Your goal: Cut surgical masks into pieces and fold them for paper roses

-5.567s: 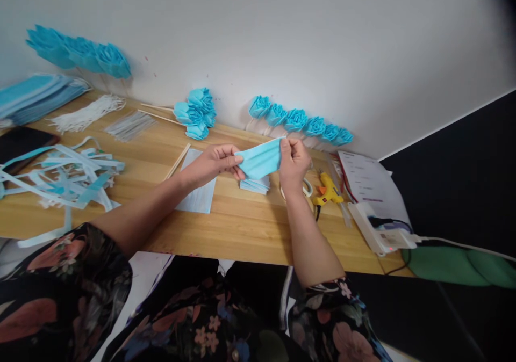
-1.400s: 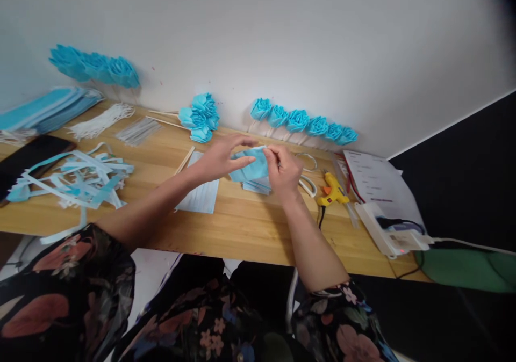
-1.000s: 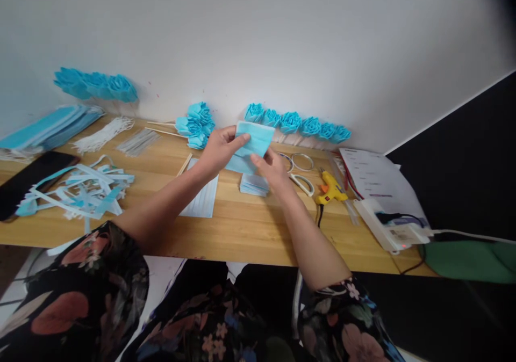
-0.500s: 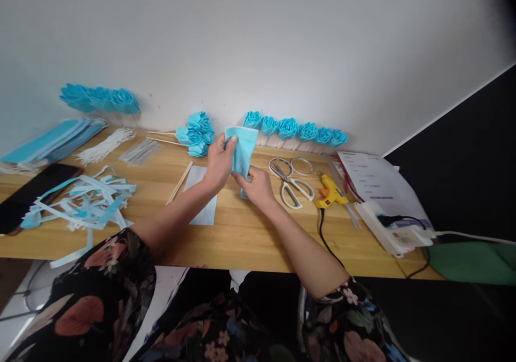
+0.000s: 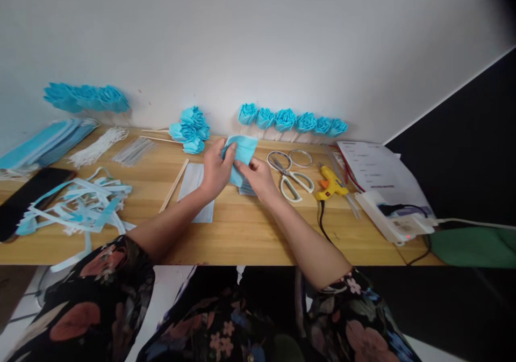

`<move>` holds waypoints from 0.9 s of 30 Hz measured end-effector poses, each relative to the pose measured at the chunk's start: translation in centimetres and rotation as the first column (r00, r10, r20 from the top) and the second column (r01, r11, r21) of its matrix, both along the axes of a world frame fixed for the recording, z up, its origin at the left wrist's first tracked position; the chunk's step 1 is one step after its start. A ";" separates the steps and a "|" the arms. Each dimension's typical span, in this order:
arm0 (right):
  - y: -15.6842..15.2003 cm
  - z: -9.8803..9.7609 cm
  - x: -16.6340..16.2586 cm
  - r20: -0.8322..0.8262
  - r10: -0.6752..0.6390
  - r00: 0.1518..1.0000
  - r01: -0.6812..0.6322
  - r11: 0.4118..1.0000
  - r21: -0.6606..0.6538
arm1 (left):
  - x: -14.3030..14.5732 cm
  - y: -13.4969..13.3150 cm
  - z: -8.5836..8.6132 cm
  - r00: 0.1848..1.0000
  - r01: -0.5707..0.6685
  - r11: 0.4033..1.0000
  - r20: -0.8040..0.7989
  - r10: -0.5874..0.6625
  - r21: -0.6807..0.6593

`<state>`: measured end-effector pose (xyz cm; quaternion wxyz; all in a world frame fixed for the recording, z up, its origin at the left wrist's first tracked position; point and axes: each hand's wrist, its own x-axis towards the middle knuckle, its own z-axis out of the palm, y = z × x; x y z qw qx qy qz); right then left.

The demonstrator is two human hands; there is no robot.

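A small piece of light blue mask fabric (image 5: pixel 245 148) is held up between my two hands over the table. My left hand (image 5: pixel 217 168) pinches its left side, thumb on the near face. From below right, my right hand (image 5: pixel 259 178) grips its lower edge between thumb and fingers. Under and behind my right hand lies a small stack of blue fabric pieces (image 5: pixel 246 189), partly hidden. A flat pale sheet of mask fabric (image 5: pixel 197 182) rests on the wood below my left wrist, partly covered by my forearm.
Scissors (image 5: pixel 292 179) and a yellow glue gun (image 5: pixel 331 183) lie to the right, near a white power strip (image 5: pixel 389 217). Blue fabric flowers (image 5: pixel 285 119) lean along the wall. At left are cut strips (image 5: pixel 86 203), a phone (image 5: pixel 36 193), masks (image 5: pixel 46 142) and wooden sticks (image 5: pixel 174 185).
The fabric piece has tilted and sits slightly lower in view, its lower part more spread out. My right hand has shifted a little up along it. The view has turned slightly.
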<state>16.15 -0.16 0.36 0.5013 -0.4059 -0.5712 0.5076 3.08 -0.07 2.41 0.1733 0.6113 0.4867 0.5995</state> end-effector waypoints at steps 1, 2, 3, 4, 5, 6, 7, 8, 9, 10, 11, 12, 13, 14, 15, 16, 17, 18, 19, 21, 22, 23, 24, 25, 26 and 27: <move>0.1 0.0 0.1 0.015 -0.038 0.999 0.037 0.999 0.007 | 0.0 0.0 -0.1 1.000 0.002 1.000 0.016 -0.002 -0.011; 0.2 0.0 0.2 0.025 -0.069 0.997 0.068 0.997 0.021 | -0.2 0.1 -0.2 0.999 -0.005 1.000 0.036 0.006 -0.029; 0.3 0.1 0.4 0.026 -0.094 0.995 0.093 0.995 0.039 | -0.3 0.2 -0.3 0.998 -0.018 0.998 0.059 0.021 -0.052; 0.4 0.3 0.6 0.020 -0.116 0.993 0.115 0.992 0.055 | -0.5 0.3 -0.4 0.996 -0.030 0.997 0.083 0.036 -0.076; 0.6 0.5 0.8 0.007 -0.138 0.990 0.137 0.989 0.061 | -0.7 0.4 -0.4 0.993 -0.036 0.994 0.107 0.047 -0.099; 0.7 0.8 0.9 -0.014 -0.157 0.988 0.157 0.986 0.057 | -0.9 0.5 -0.5 0.990 -0.032 0.993 0.132 0.047 -0.118; 0.8 0.9 1.1 -0.037 -0.165 0.986 0.167 0.985 0.045 | -1.0 0.6 -0.5 0.987 -0.018 0.991 0.158 0.039 -0.134; 0.8 1.1 1.1 -0.057 -0.157 0.986 0.158 0.987 0.025 | -1.0 0.6 -0.6 0.983 0.002 0.989 0.182 0.025 -0.150; 0.8 1.2 1.1 -0.075 -0.129 0.989 0.130 0.992 0.000 | -1.0 0.5 -0.6 0.980 0.022 0.986 0.200 0.012 -0.165; 0.8 1.2 1.0 -0.087 -0.086 0.992 0.084 0.996 -0.025 | -0.9 0.5 -0.6 0.978 0.037 0.984 0.210 0.001 -0.177; 0.7 1.1 0.9 -0.088 -0.037 0.995 0.034 0.998 -0.043 | -0.8 0.4 -0.6 0.977 0.049 0.981 0.213 -0.008 -0.187; 0.7 1.0 0.9 -0.075 0.001 0.997 -0.005 0.998 -0.055 | -0.7 0.3 -0.6 0.978 0.058 0.979 0.210 -0.016 -0.196; 0.7 0.9 0.8 -0.050 0.017 0.999 -0.020 0.998 -0.058 | -0.6 0.2 -0.6 0.978 0.069 0.976 0.205 -0.026 -0.205; 0.7 0.8 0.8 -0.024 0.011 1.000 -0.012 0.999 -0.050 | -0.6 0.2 -0.6 0.979 0.081 0.974 0.201 -0.037 -0.212; 0.8 0.7 0.9 -0.008 -0.015 1.000 0.015 0.999 -0.033 | -0.5 0.2 -0.7 0.978 0.094 0.971 0.202 -0.049 -0.220; 1.0 0.7 1.1 -0.011 -0.051 0.999 0.051 0.999 -0.014 | -0.5 0.2 -0.8 0.976 0.111 0.967 0.207 -0.062 -0.230; 1.2 0.7 1.4 -0.030 -0.084 0.996 0.084 0.996 0.001 | -0.5 0.3 -0.9 0.973 0.132 0.961 0.215 -0.079 -0.241; 1.5 0.8 1.7 -0.059 -0.115 0.992 0.115 0.993 0.008 | -0.5 0.4 -1.1 0.969 0.160 0.954 0.226 -0.102 -0.253; 1.7 1.0 2.0 -0.076 -0.137 0.988 0.138 0.990 0.013 | -0.5 0.5 -1.3 0.962 0.194 0.944 0.240 -0.130 -0.267; 2.0 1.4 2.7 -0.047 -0.149 0.988 0.151 0.988 0.037 | -0.5 0.7 -1.6 0.946 0.269 0.916 0.260 -0.193 -0.297; 2.1 1.6 2.9 -0.008 -0.135 0.991 0.135 0.989 0.058 | -0.5 0.7 -1.8 0.939 0.301 0.903 0.260 -0.224 -0.308; 2.0 1.7 3.1 0.041 -0.113 0.993 0.109 0.991 0.081 | -0.4 0.7 -1.9 0.934 0.326 0.892 0.252 -0.253 -0.313; 2.0 1.8 3.2 0.093 -0.094 0.991 0.084 0.991 0.106 | -0.4 0.6 -1.9 0.931 0.345 0.885 0.235 -0.280 -0.313; 1.9 1.9 3.3 0.144 -0.079 0.986 0.060 0.990 0.129 | -0.3 0.5 -1.9 0.928 0.360 0.880 0.212 -0.305 -0.309; 1.8 1.9 3.3 0.189 -0.073 0.979 0.045 0.988 0.151 | -0.3 0.4 -1.9 0.927 0.369 0.878 0.185 -0.326 -0.306; 1.8 1.8 3.4 0.227 -0.078 0.971 0.038 0.984 0.174 | -0.3 0.4 -1.8 0.927 0.374 0.876 0.158 -0.341 -0.305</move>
